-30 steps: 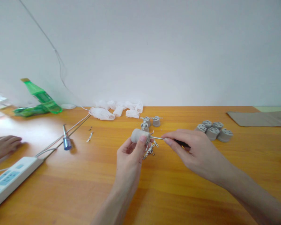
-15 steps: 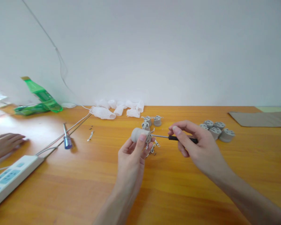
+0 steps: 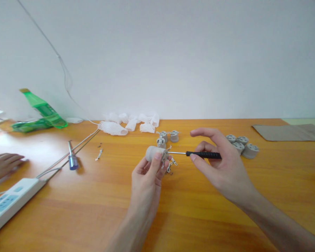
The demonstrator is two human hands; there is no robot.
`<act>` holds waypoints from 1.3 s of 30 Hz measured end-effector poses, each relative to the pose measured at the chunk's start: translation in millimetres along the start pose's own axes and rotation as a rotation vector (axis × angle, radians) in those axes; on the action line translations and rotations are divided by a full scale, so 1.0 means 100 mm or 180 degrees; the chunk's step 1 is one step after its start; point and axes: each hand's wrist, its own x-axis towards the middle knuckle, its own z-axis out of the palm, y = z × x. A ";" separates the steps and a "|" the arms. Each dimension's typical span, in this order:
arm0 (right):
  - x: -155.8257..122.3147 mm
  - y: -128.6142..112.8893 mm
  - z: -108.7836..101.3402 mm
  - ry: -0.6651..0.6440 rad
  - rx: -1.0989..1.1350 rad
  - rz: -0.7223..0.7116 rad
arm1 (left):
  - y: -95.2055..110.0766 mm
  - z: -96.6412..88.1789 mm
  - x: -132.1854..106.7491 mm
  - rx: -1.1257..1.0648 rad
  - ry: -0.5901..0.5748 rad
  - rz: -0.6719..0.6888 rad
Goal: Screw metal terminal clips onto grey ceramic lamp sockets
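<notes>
**Q:** State of the left hand?

**A:** The left hand (image 3: 146,178) is closed around a ceramic lamp holder (image 3: 153,153), fingers and thumb wrapped on its body. The holder lies on its side, held above the table, with its metal-fitted end facing right.

**Q:** Right hand?

**A:** The right hand (image 3: 222,166) is partly open. Its thumb and one finger pinch the black handle of a screwdriver (image 3: 203,154), while the uppermost finger (image 3: 201,130) stands raised clear of the handle.

**Q:** Tool position?

**A:** The steel shaft runs level to the holder's metal-fitted end. Whether the tip is seated in anything, I cannot tell.

**Q:** Surroundings?

**A:** Small metal terminals (image 3: 170,167) lie just below the holder on the orange wooden table (image 3: 94,213). Loose lamp holders (image 3: 174,136) stand beyond them, and a cluster of lamp holders (image 3: 243,145) stands to the right. White foam netting (image 3: 128,124) lies along the far edge. At far left, another person's hand (image 3: 2,167) rests near a power strip (image 3: 10,206).
</notes>
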 end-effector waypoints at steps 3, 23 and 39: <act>0.01 0.02 0.00 -0.0031 0.0003 0.0185 | -0.01 -0.01 0.00 -0.0003 0.0013 -0.0021; 0.09 0.14 -0.09 -0.0344 -0.0469 -0.0337 | 0.02 -0.03 0.01 0.0169 -0.0048 0.0213; 0.00 0.54 -0.04 -0.1324 -0.1250 -0.0971 | 0.30 -0.03 -0.18 0.3431 -0.1093 0.4264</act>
